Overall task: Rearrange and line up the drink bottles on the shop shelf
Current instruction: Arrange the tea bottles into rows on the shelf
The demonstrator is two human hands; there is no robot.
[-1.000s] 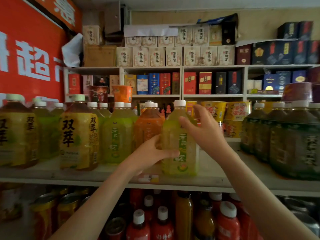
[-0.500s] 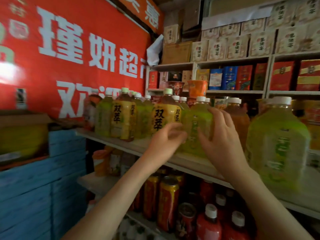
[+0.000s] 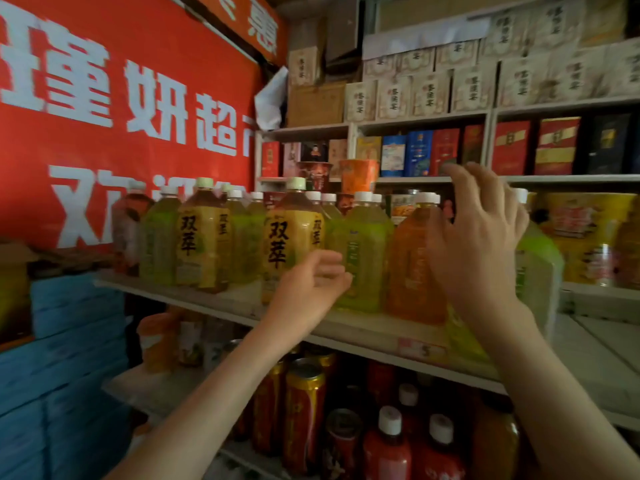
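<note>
Facing the front row: left hand (image 3: pixel 311 284), fingers loosely curled and holding nothing, sits low before the light-green bottle (image 3: pixel 363 251) — contact cannot be told. Right hand (image 3: pixel 479 237), fingers spread and empty, hovers higher, in front of the orange bottle (image 3: pixel 414 268). Both bottles stand upright, side by side, on the shelf (image 3: pixel 367 329) — straight ahead, between the hands. Judged: left nearer the green, right nearer the orange. Boxed goods (image 3: pixel 446 152) stand beyond.
</note>
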